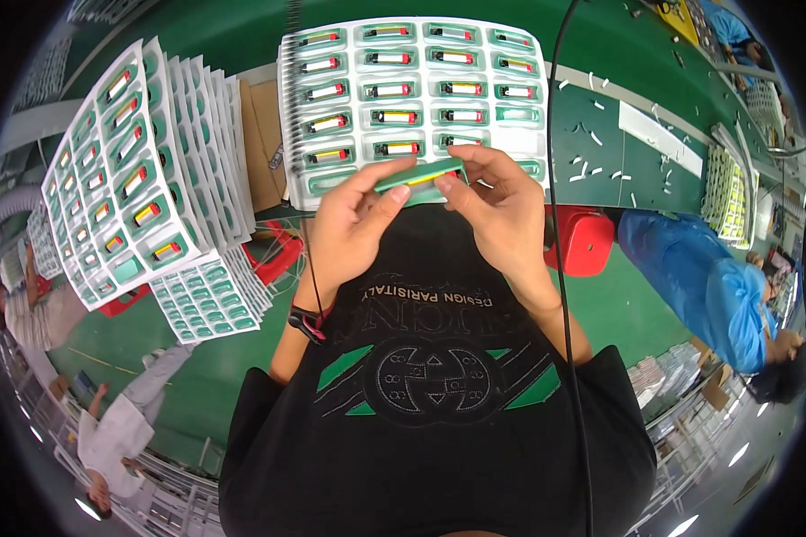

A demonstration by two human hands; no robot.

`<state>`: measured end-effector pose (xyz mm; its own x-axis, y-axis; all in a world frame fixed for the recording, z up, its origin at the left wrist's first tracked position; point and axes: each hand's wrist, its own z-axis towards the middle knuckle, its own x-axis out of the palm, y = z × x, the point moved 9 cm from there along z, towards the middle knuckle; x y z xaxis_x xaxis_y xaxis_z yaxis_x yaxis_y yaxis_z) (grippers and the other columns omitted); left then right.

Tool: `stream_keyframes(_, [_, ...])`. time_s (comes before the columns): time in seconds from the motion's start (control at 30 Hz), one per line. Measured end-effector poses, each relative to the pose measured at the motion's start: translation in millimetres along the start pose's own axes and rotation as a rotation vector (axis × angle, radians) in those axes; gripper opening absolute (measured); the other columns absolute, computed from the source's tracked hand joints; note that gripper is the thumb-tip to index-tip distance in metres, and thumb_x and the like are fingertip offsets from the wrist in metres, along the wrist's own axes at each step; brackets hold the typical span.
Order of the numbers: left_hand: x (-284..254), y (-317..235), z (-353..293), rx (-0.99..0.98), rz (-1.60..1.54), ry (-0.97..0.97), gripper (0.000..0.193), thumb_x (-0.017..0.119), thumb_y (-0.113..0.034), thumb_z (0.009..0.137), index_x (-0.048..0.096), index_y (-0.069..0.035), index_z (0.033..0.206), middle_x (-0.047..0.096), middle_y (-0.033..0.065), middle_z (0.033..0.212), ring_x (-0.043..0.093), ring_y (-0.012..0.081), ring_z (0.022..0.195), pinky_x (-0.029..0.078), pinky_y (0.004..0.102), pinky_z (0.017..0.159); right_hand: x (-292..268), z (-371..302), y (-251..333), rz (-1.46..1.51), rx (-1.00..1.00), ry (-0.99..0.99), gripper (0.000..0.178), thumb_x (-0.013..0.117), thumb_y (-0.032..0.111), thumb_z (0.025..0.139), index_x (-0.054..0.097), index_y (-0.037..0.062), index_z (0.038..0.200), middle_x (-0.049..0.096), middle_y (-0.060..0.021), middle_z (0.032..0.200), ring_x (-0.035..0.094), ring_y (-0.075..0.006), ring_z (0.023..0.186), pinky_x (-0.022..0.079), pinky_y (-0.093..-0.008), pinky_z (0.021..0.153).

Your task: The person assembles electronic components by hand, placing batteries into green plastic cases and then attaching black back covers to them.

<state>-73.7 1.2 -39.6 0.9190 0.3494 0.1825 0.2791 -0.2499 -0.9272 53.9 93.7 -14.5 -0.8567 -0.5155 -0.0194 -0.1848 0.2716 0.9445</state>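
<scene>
A green worktop (663, 192) backs the scene, and on it lies a white tray (521, 141) with rows of red-ended packs (390, 91). At its near edge, from where I stand, the left hand (354, 217) and right hand (501, 204) close thumb and fingers on opposite ends of a green case (432, 167), neither hand nearer, its long axis running left to right, slanting slightly away from the body at the right, the right thumb against a yellow-and-red piece (424, 180) inside
</scene>
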Motion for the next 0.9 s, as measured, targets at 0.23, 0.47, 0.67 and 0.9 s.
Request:
stream_keyframes(0.23, [5,8,-9,0.021,0.240,0.116,0.023,0.058,-0.007,0.089,0.060,-0.002,0.112,0.060,0.0008,0.079,0.046,0.0021,0.060,0.036,0.0170,0.054,3,-16,-22,-0.213,0.132,0.163,0.026,0.070,0.013,0.080,0.062,-0.0003,0.101,0.060,-0.0055,0.065,0.054,-0.0084,0.057,0.043,-0.0250,0.052])
stream_keyframes(0.47, [23,21,-2,0.051,0.247,0.108,0.021,0.058,-0.006,0.089,0.059,0.000,0.109,0.063,0.0067,0.076,0.063,0.0090,0.068,0.049,0.0226,0.057,-14,-24,-43,-0.331,0.039,0.039,0.024,0.069,0.014,0.078,0.063,-0.0018,0.095,0.056,-0.0091,0.059,0.053,-0.0141,0.052,0.040,-0.0306,0.050])
stream_keyframes(0.67, [55,38,-13,-0.029,0.156,0.127,0.022,0.058,-0.007,0.089,0.060,-0.001,0.110,0.054,0.0001,0.065,0.043,0.0035,0.053,0.042,0.0200,0.050,-34,-32,-71,0.093,0.277,0.267,0.019,0.064,0.008,0.084,0.060,-0.0027,0.099,0.062,-0.0048,0.077,0.057,-0.0085,0.062,0.045,-0.0216,0.053])
stream_keyframes(0.9, [94,53,-15,-0.040,0.580,-0.085,0.020,0.064,-0.005,0.080,0.066,-0.008,0.100,0.057,0.0033,0.063,0.042,0.0094,0.049,0.031,0.0244,0.048,-78,-38,-96,-0.046,0.179,0.228,0.024,0.061,0.002,0.083,0.059,-0.0035,0.106,0.062,-0.0057,0.077,0.057,-0.0092,0.063,0.047,-0.0231,0.058])
